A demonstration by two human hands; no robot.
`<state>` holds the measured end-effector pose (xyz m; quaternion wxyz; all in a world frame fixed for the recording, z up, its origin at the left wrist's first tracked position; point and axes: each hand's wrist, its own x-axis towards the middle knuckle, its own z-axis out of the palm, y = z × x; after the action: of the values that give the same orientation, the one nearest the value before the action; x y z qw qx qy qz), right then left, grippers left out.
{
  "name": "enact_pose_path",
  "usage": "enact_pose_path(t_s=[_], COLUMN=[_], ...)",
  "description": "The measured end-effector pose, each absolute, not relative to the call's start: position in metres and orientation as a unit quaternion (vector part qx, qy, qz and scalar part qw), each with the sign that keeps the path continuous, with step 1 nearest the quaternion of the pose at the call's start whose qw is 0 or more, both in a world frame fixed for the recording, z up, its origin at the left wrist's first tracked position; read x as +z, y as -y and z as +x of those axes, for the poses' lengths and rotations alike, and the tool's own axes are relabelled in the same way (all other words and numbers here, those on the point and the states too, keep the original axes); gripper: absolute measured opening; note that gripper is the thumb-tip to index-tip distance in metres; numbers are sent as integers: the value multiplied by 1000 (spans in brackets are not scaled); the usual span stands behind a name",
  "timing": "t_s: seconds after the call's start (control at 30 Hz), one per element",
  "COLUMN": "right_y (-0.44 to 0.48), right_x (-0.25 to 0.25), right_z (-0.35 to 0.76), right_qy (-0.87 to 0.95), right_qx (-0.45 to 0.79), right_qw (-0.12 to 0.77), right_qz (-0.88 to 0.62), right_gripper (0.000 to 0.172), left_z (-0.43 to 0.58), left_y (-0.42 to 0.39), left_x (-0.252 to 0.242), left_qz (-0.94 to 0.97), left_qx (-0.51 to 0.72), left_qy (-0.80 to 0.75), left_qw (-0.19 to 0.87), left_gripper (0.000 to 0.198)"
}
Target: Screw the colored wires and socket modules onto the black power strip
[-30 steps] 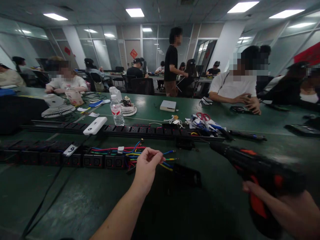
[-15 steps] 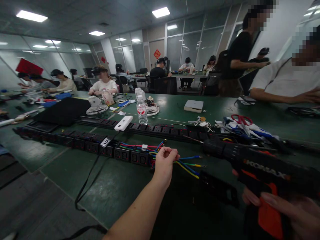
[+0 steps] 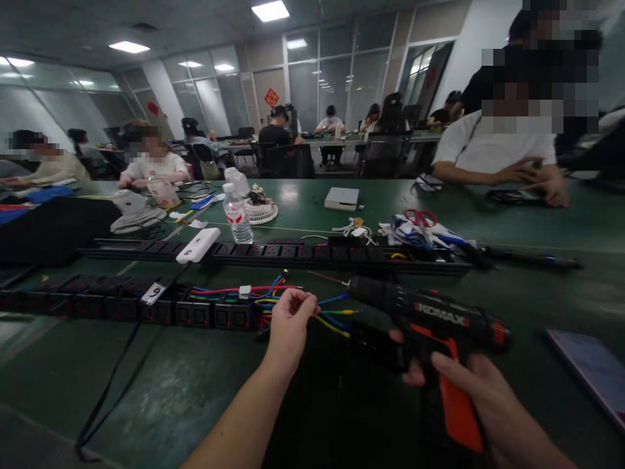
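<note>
My left hand point(image 3: 289, 324) is closed, pinching a bundle of coloured wires point(image 3: 273, 299) that runs out of a black socket strip point(image 3: 122, 306) on the green table. My right hand point(image 3: 481, 397) grips a black and orange cordless drill point(image 3: 430, 319) by its handle. The drill's thin bit point(image 3: 327, 278) points left, just above the wires and close to my left fingers. A small black part point(image 3: 374, 340) lies on the table under the drill.
A second long black socket strip point(image 3: 273, 253) lies behind, with a white device point(image 3: 198, 245) on it. Further back stand a water bottle point(image 3: 237, 213), small fans point(image 3: 131, 212), a white box point(image 3: 342, 198) and red-handled scissors point(image 3: 422, 218). A phone point(image 3: 593, 374) lies at the right. Other people sit around the tables.
The drill has moved left and further into view, its bit now near my left fingers. My left hand keeps its pinch on the wires. The camera has swung around.
</note>
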<state>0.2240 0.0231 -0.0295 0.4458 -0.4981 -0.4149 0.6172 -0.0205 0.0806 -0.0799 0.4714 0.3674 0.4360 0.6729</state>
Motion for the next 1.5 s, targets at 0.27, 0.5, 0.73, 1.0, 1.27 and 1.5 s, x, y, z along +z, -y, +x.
enact_pose_path(t_s=[0.27, 0.5, 0.73, 1.0, 1.27, 1.5], right_y=[-19, -15, -19, -25, -23, -18], right_x=[-36, -38, -45, -47, -55, -54], right_z=[220, 220, 226, 232, 229, 223], right_qy=[433, 448, 405, 384, 431, 441], right_qx=[662, 683, 729, 776, 757, 743], right_qw=[429, 422, 445, 447, 419, 404], right_qz=[-436, -394, -326, -225, -257, -300], right_gripper=[51, 45, 38, 43, 44, 40], left_z=[-22, -22, -20, -23, -25, -26], left_y=[-78, -79, -78, -80, -79, -80], left_x=[-82, -85, -80, -70, -66, -62], left_qz=[383, 380, 340, 243, 253, 250], left_qx=[659, 654, 672, 722, 720, 723], left_qy=[-448, -461, -422, -312, -321, -326], left_qw=[468, 463, 505, 568, 561, 555], left_gripper=[24, 25, 27, 26, 27, 30])
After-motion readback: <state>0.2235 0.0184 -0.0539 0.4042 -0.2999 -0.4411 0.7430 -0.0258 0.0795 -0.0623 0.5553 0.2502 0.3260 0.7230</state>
